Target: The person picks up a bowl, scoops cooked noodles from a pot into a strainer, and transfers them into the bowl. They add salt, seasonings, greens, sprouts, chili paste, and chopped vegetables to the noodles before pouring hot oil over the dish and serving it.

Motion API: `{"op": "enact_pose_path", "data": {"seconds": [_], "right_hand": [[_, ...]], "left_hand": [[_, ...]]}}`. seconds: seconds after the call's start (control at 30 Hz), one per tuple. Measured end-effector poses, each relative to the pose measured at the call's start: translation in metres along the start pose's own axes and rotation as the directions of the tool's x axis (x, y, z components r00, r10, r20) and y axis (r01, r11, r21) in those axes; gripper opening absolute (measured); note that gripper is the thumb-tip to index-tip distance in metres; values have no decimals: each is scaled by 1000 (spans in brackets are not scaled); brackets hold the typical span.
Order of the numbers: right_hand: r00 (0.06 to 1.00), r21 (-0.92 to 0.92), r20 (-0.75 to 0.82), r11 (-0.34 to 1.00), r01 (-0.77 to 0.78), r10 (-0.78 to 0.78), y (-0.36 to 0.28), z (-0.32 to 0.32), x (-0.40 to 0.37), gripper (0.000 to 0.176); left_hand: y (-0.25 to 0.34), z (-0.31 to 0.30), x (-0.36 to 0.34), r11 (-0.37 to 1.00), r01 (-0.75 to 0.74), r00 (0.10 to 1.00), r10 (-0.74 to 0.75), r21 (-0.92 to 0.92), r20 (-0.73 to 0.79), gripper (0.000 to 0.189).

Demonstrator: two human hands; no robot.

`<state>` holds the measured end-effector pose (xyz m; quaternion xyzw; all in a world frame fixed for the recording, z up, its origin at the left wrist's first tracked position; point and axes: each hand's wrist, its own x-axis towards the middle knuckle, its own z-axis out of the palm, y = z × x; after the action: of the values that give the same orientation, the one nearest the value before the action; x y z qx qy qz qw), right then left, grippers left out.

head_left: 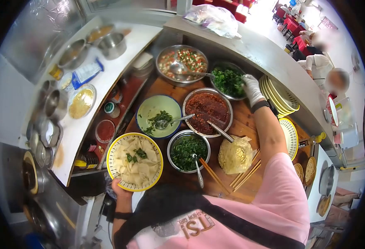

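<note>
My left hand (pixel 121 189) grips the lower rim of a yellow-edged bowl (pixel 161 173). Wide pale noodles (pixel 132 174) fill it, with a few green leaves (pixel 141 153) on top. My right hand (pixel 253 89), in a clear glove, is at the right side of a metal bowl of chopped green herbs (pixel 227 81). Its fingers look bunched together; whether herbs are between them is hidden. Close by are a bowl of red chili sauce (pixel 205 108), a bowl of diced vegetables in liquid (pixel 190 56), a pale green bowl (pixel 151 106) with some greens, and a bowl of chopped greens (pixel 187 151).
Spoons rest in several bowls. Chopsticks (pixel 244 178) and a bagged yellowish food (pixel 236 155) lie on the wooden counter (pixel 166 143). Stacked plates (pixel 275 97) stand at the right, below a raised ledge (pixel 269 54). Metal pots (pixel 58 103) line the left shelf. People sit beyond the ledge.
</note>
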<state>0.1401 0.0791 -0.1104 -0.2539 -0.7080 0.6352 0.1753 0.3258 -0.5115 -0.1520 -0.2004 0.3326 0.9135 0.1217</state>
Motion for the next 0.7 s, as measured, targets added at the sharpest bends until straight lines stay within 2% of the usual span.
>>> {"op": "enact_pose_path", "data": {"seconds": [0.07, 0.1, 0.13, 0.17, 0.2, 0.23, 0.3, 0.37, 0.4, 0.43, 0.47, 0.5, 0.53, 0.57, 0.6, 0.63, 0.7], "right_hand": [[990, 209, 78, 972, 102, -121, 7, -1, 4, 9], [988, 206, 89, 973, 104, -125, -2, 2, 1, 9], [992, 403, 124, 914, -49, -2, -19, 8, -7, 10], [976, 572, 185, 795, -202, 115, -30, 15, -13, 12], [940, 641, 334, 714, -280, 69, -33, 18, -15, 14], [934, 635, 349, 715, -292, 72, -45, 28, -28, 14], [871, 729, 486, 513, -452, 75, -91, 55, -77, 14], [698, 614, 711, 556, -561, -80, -112, 78, -115, 14], [725, 633, 674, 617, -467, -144, -127, 100, -146, 13], [671, 580, 724, 666, -470, -157, -137, 116, -172, 13], [701, 562, 700, 710, -425, -134, -140, 132, -195, 16], [686, 139, 659, 947, 291, -307, -132, 141, -214, 28], [261, 152, 689, 487, 860, -676, -143, 153, -234, 35], [203, 185, 692, 442, 878, -693, -130, 172, -245, 21], [332, 246, 812, 797, 552, -480, -116, 187, -263, 18], [441, 62, 893, 949, -309, 85, -125, 204, -288, 17], [476, -150, 867, 988, -26, 144, -112, 231, -307, 17]], "left_hand": [[0, 3, -1, 1000, -10, 999, 10, -13, 33, 70], [0, 3, -1, 1000, -17, 999, 17, -23, 28, 70], [0, 2, 1, 998, 17, 999, -16, -64, 29, 72], [-1, -2, 1, 993, 49, 998, -47, -105, 29, 74], [-3, -11, 5, 987, 70, 997, -66, -145, 36, 74], [-2, -7, 3, 987, 60, 998, -57, -152, 24, 74], [-3, 11, 1, 981, 33, 995, -14, -193, 101, 73], [1, 16, -3, 979, 62, 998, -56, -194, 36, 69], [-6, -8, 6, 981, 66, 995, -78, -180, -62, 67], [-12, -35, 12, 983, 76, 982, -103, -166, -159, 64], [-7, -20, 7, 994, 56, 978, -73, -91, -195, 62], [-2, -13, 7, 993, 74, 982, -89, -94, -164, 62], [-1, -10, 6, 990, 61, 998, -65, -129, -23, 63], [-3, -4, 3, 984, 55, 993, -36, -167, 111, 64], [-2, 8, 0, 976, 56, 985, -19, -212, 174, 66], [-2, 5, 0, 975, 67, 982, -27, -210, 188, 66], [-3, -5, 1, 977, 54, 993, -31, -208, 115, 68]]}}
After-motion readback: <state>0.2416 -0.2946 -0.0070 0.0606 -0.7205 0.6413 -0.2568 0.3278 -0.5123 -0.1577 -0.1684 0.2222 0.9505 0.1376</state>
